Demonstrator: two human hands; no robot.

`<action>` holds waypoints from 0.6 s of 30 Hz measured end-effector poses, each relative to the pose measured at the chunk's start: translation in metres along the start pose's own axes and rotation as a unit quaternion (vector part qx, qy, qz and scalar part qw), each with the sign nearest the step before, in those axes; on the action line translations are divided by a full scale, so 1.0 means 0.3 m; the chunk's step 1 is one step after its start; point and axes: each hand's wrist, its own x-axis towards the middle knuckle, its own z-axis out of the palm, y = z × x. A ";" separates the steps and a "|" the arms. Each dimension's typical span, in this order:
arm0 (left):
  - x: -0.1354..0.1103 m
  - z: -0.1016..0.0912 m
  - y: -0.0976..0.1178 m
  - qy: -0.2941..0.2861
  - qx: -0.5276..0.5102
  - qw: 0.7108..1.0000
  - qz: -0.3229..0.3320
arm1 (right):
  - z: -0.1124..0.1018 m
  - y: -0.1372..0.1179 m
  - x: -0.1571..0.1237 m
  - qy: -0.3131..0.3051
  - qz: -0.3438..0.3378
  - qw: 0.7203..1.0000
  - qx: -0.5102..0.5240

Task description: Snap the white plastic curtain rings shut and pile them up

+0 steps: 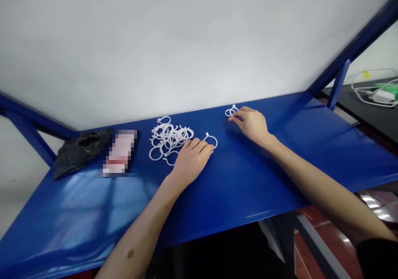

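Note:
On the blue tabletop, a tangled pile of white curtain rings, each with a small knob or eyelet, lies left of centre. My left hand is beside the pile's right edge, its fingers closed on one white curtain ring that sticks out past the fingertips. Farther right and near the back edge, my right hand pinches at white curtain rings; about two overlap there. Whether they are linked or only lying together I cannot tell, as the fingers hide part of them.
Left of the pile lie a phone-like item with a blurred-out face and a crumpled black plastic bag. A white wall stands behind the table. Blue frame bars rise at both ends. White cables and a charger lie on a dark surface at right.

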 end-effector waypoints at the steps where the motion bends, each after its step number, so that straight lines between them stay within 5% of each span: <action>1: -0.001 0.001 -0.001 -0.003 -0.001 1.000 0.002 | 0.008 0.011 0.037 -0.018 0.001 0.999 -0.045; 7: -0.010 0.001 -0.014 -0.015 -0.021 0.999 -0.029 | 0.064 0.033 0.193 -0.162 0.002 0.981 -0.109; 11: -0.005 0.005 -0.016 0.042 -0.092 0.987 -0.124 | 0.056 0.013 0.138 -0.160 -0.070 0.984 0.042; 13: 0.001 0.007 -0.016 0.081 -0.191 0.954 -0.218 | 0.035 -0.016 0.069 -0.133 -0.071 0.961 0.232; 18: 0.013 -0.001 -0.016 0.145 -0.437 0.787 -0.410 | -0.006 -0.096 -0.096 -0.211 0.006 0.821 0.530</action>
